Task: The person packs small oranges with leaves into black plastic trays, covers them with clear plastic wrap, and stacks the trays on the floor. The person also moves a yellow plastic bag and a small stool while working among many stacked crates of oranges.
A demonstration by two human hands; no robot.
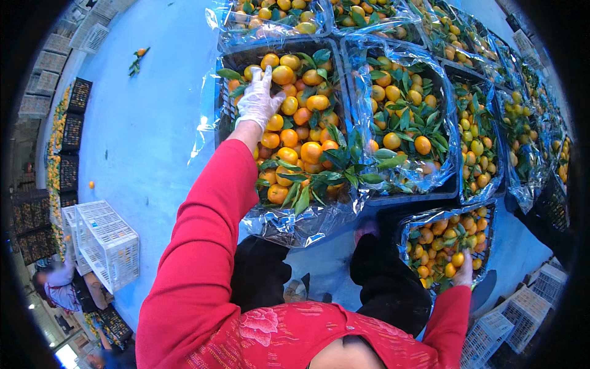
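My left hand point(261, 98), in a thin clear glove, rests with spread fingers on the mandarin oranges point(289, 105) in a dark plastic crate point(339, 69) lined with clear film. Green leaves lie among the fruit, with a leafy sprig point(339, 159) towards the near right corner. My right hand point(463, 272), also gloved, is down at the right in a lower film-lined crate point(492, 230). A bright mandarin orange point(457, 259) sits between its thumb and fingers, and its palm is hidden.
More film-lined crates of leafy mandarins point(408, 106) stand in rows ahead and right. White plastic crates point(108, 242) are on the blue floor point(152, 120) at left, others point(525, 318) at lower right. A loose mandarin point(91, 185) lies on the floor. A person point(62, 286) is at far left.
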